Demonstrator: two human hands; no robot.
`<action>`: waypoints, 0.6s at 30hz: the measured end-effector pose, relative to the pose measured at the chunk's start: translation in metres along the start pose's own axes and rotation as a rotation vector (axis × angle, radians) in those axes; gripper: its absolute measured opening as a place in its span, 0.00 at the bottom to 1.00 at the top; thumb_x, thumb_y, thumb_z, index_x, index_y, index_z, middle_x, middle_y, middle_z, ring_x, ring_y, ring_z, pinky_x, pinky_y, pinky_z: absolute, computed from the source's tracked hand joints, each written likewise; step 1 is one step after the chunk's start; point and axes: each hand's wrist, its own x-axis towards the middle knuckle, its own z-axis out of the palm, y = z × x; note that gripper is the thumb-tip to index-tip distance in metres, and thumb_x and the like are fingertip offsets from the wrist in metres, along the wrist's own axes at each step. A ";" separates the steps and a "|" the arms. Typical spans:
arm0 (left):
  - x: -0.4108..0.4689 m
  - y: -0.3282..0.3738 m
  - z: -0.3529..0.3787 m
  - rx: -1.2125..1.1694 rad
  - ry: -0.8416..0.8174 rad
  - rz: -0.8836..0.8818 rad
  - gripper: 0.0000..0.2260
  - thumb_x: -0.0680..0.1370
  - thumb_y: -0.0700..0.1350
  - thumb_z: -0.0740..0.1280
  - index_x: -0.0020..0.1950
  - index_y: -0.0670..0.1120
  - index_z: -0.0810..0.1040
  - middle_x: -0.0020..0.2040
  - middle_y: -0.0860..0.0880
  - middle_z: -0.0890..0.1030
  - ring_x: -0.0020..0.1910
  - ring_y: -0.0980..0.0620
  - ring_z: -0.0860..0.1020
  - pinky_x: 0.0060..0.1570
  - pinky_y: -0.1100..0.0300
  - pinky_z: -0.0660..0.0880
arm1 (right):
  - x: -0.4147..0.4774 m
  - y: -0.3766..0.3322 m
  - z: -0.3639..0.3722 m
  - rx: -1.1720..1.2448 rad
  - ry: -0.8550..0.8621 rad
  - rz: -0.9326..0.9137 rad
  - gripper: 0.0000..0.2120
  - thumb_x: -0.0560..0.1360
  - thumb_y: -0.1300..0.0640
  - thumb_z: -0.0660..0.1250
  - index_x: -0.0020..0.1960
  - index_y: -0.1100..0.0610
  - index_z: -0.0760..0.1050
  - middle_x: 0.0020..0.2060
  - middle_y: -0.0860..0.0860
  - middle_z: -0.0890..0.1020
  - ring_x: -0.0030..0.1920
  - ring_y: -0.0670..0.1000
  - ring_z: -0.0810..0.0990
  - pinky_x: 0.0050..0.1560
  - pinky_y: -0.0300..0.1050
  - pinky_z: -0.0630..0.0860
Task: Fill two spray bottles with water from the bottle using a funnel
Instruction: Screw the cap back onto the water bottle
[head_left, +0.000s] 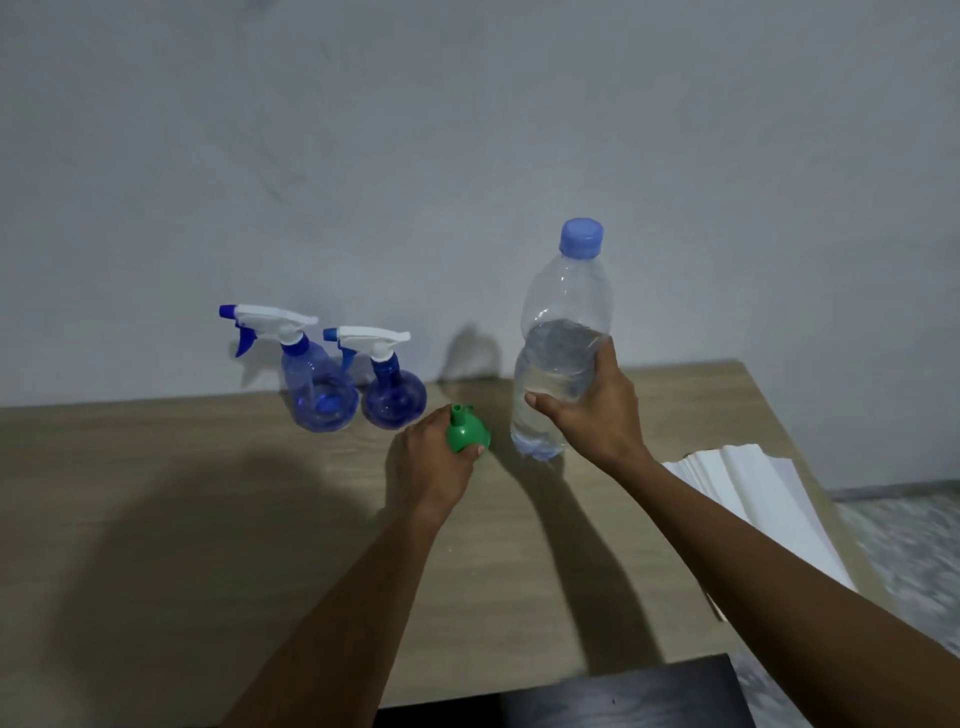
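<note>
While left grip (431, 457) curls round the green funnel (463, 434), right grip (592, 410) wraps the capped water bottle (566, 312).

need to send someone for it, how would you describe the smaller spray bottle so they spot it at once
Start at the wooden table against the grey wall and look along its back edge. The right spray bottle of the blue pair, nearest the green funnel, is the one. It is shorter, and its white trigger head sits lower than the taller neighbour beside it.

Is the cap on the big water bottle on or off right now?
On. The blue cap sits on the neck of the water bottle, which the right hand grips around its middle.
</note>
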 end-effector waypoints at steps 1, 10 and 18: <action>0.004 0.001 0.003 0.008 -0.003 -0.007 0.19 0.69 0.54 0.77 0.57 0.56 0.78 0.47 0.55 0.84 0.47 0.50 0.82 0.49 0.50 0.80 | 0.007 0.001 0.001 0.002 0.002 -0.010 0.38 0.66 0.52 0.82 0.69 0.52 0.66 0.55 0.44 0.78 0.55 0.52 0.80 0.54 0.47 0.77; 0.028 0.001 0.028 0.018 0.004 -0.069 0.17 0.72 0.48 0.76 0.57 0.54 0.76 0.50 0.52 0.84 0.49 0.47 0.82 0.51 0.50 0.80 | 0.044 0.005 0.027 0.013 -0.011 -0.028 0.38 0.66 0.49 0.81 0.68 0.50 0.64 0.57 0.45 0.79 0.58 0.54 0.80 0.57 0.53 0.78; 0.041 -0.001 0.044 -0.035 0.088 -0.055 0.30 0.74 0.43 0.75 0.73 0.47 0.69 0.64 0.44 0.80 0.62 0.42 0.80 0.61 0.44 0.78 | 0.053 0.015 0.038 0.033 -0.027 -0.081 0.38 0.68 0.47 0.79 0.72 0.48 0.63 0.63 0.44 0.77 0.61 0.49 0.78 0.59 0.51 0.80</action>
